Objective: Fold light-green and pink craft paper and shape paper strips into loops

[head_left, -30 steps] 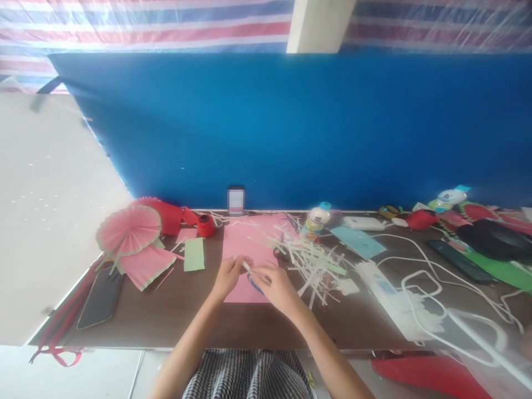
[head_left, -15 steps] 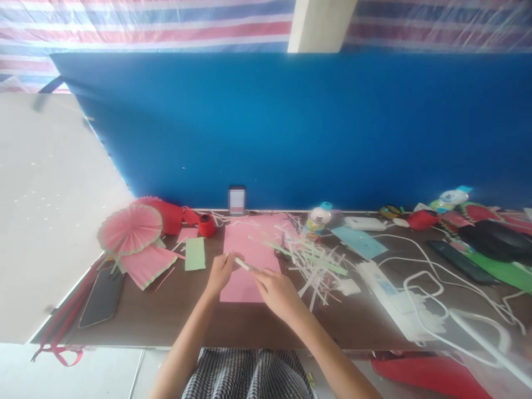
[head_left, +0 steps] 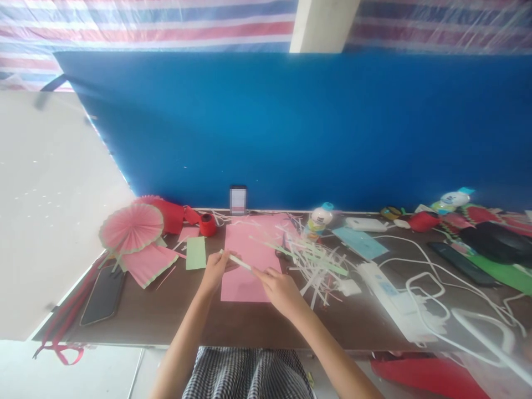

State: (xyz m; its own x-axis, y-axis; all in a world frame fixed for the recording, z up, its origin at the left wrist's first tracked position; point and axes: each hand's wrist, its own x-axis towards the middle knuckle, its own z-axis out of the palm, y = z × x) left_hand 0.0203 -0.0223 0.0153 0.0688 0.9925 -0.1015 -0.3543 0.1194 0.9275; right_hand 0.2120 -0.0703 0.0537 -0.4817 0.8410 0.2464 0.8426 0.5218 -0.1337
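A narrow whitish strip (head_left: 239, 261), perhaps folded paper, slants between my two hands above a pink sheet (head_left: 245, 288). My left hand (head_left: 215, 270) is closed on its upper left end. The fingers of my right hand (head_left: 277, 285) pinch its lower right end. Under and around the strip, the pink sheet lies flat on the dark table. To the right of the sheet is a tangled heap of white and green paper strips (head_left: 320, 266). A small green paper piece (head_left: 195, 253) lies left of my left hand.
Pink paper fans (head_left: 132, 228), a red spool (head_left: 207, 225) and a dark phone (head_left: 103, 295) are on the left. A bottle (head_left: 319, 220) stands behind the strips. A white power strip (head_left: 397, 305) with looping cables covers the right. A blue panel (head_left: 270, 133) rises behind the table.
My left hand has shifted slightly left and my right hand slightly right. More of the whitish strip shows between them.
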